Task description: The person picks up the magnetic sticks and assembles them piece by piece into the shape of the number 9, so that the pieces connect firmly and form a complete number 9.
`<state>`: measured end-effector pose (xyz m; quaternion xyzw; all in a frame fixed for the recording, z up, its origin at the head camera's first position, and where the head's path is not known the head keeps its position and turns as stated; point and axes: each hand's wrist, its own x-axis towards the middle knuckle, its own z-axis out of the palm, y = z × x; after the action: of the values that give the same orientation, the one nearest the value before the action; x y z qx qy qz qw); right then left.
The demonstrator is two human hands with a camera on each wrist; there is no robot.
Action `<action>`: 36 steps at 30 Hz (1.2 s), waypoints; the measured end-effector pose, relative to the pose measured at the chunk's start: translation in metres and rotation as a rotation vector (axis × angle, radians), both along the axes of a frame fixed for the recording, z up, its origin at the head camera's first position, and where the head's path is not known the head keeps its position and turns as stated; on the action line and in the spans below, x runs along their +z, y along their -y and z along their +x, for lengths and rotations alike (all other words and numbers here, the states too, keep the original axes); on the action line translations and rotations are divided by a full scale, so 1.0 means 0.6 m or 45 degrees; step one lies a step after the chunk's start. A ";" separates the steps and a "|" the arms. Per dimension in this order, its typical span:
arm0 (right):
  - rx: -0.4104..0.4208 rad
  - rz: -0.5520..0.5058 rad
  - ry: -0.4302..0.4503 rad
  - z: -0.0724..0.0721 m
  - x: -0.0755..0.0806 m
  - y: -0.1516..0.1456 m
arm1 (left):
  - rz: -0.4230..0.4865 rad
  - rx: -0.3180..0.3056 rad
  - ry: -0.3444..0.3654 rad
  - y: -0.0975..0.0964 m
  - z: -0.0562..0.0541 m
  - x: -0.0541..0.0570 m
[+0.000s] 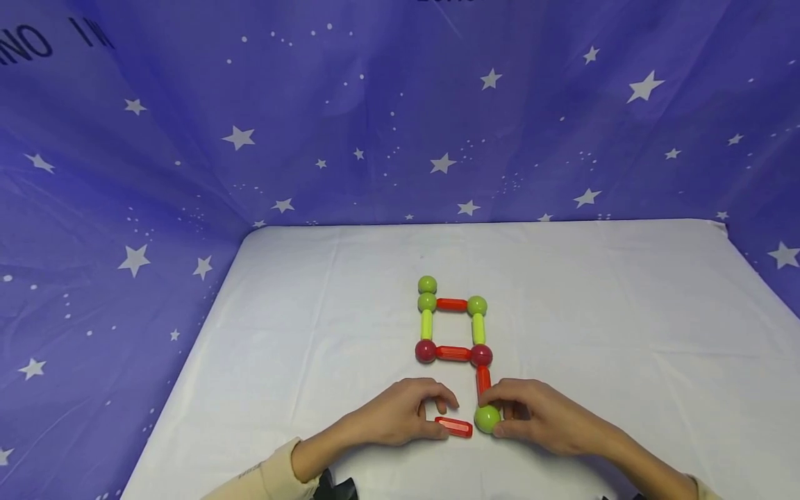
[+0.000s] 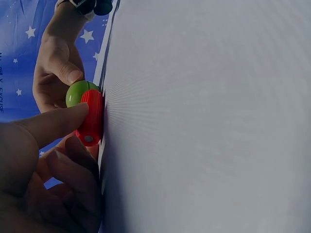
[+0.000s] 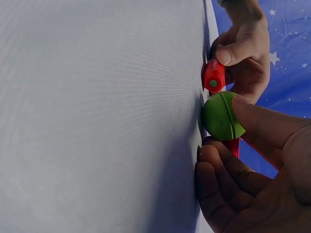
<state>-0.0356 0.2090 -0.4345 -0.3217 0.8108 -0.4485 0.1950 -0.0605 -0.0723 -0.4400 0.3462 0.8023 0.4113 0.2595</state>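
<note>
Near the front edge of the white worktop [image 1: 300,292], the left hand [image 1: 400,415] pinches a loose red rod [image 1: 454,426] lying flat, its end aimed at the green ball [image 1: 487,419] that the right hand [image 1: 544,417] grips to steady it below a red-and-green ball-and-rod frame [image 1: 453,326]. The head view alone shows that frame; the wrist views reveal the small dot on each of the rod's end faces.

glossy smooth plastic: the green ball [image 1: 487,418] and the red rod [image 1: 454,426] beside it. under the ball, a matt white cloth [image 1: 312,312], finely woven.
</note>
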 end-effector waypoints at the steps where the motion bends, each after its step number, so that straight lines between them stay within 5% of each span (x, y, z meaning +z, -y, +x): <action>1: -0.003 0.001 0.001 0.000 0.000 0.000 | -0.002 -0.003 -0.001 -0.001 0.000 0.000; 36: -0.017 0.026 0.037 0.001 0.003 0.001 | 0.060 0.065 0.159 0.010 -0.006 -0.010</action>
<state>-0.0348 0.2087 -0.4326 -0.3076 0.8146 -0.4460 0.2070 -0.0644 -0.0780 -0.4460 0.3053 0.7831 0.4573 0.2904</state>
